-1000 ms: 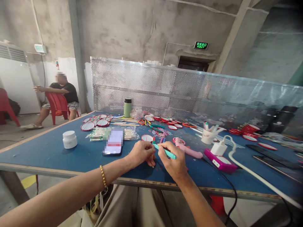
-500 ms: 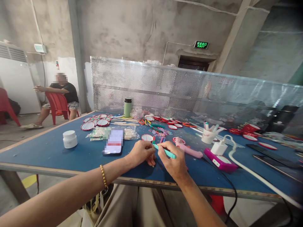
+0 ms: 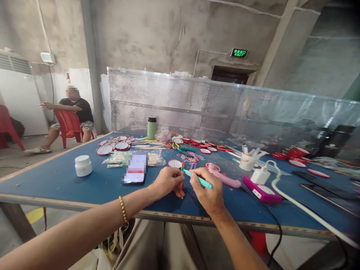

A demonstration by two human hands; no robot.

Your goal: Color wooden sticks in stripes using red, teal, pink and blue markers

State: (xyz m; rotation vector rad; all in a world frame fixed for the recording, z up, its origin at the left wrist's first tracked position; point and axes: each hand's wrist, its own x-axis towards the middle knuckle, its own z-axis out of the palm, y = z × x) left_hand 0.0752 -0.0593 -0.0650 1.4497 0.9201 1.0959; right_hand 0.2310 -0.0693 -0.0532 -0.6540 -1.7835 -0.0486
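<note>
A left hand (image 3: 168,182) pinches a wooden stick (image 3: 182,174) over the near side of a blue table (image 3: 56,178) as the right hand (image 3: 207,189) grips a green marker (image 3: 204,182) at its red-and-green end, apparently colouring it, work calling next for steady strokes.

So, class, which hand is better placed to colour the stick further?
Probably the right hand: it holds the teal marker, pointed at the red-and-green end of the stick. The left hand is occupied gripping that stick.

Right hand (image 3: 206,189) shifted slightly rightward, teal marker (image 3: 204,182) along with it, more pale stick (image 3: 182,179) showing
</note>
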